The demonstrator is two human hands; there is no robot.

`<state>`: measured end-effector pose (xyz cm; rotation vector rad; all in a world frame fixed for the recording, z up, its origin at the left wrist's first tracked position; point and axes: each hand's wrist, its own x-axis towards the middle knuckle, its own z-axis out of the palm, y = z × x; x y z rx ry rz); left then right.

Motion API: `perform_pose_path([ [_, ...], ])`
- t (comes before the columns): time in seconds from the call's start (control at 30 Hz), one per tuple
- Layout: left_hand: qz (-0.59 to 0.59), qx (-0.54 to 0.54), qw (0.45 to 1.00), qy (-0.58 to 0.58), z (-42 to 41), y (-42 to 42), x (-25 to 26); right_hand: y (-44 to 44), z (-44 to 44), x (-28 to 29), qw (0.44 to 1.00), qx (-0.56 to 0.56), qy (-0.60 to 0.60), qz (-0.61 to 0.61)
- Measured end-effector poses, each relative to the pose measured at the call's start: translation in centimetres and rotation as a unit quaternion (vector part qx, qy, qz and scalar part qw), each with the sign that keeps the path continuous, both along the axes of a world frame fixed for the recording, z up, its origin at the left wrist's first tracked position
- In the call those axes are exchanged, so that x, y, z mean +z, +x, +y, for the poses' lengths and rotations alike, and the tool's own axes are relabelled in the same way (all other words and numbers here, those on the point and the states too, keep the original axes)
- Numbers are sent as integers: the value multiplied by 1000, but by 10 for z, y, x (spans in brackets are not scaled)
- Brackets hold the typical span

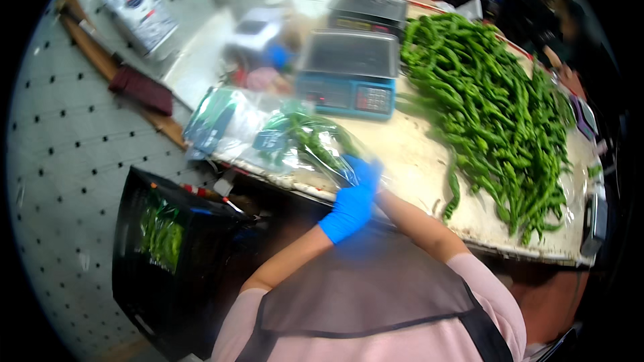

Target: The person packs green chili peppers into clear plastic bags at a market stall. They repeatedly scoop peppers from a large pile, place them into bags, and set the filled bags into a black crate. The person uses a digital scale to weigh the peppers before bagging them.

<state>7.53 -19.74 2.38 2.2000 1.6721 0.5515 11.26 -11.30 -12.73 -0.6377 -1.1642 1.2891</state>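
A clear plastic bag of green peppers (317,143) lies on its side near the table's front edge, its mouth towards me. My left hand (349,206), in a blue glove, is closed at the gathered mouth of that bag. Right against it, my right hand (367,173), gloved in blue too, grips the same end. The two hands overlap and are blurred by motion, so single fingers are hard to make out. Left of the filled bag lie flat printed plastic bags (216,118). A blue digital scale (347,90) with a metal pan stands just beyond.
Loose green peppers (478,110) cover the table's right side. A second scale (370,10) stands behind the first. Below the table's left edge, a black crate (201,251) holds bagged peppers (163,234). Another person's hand (568,78) is at the far right edge.
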Motion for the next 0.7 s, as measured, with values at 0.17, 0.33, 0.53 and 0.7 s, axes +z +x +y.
perform_pose_path([
  [0.17,-62,50,997,-16,3,-8,11,76,-22,44,886,6,152,-438],
  [0.33,107,-32,993,34,-2,4,15,225,-47,119,776,-290,50,-558],
  [0.53,159,-2,987,16,5,18,14,335,-50,15,717,-256,-178,-624],
  [0.7,48,44,998,11,13,14,18,303,-61,115,907,-90,-228,-342],
])
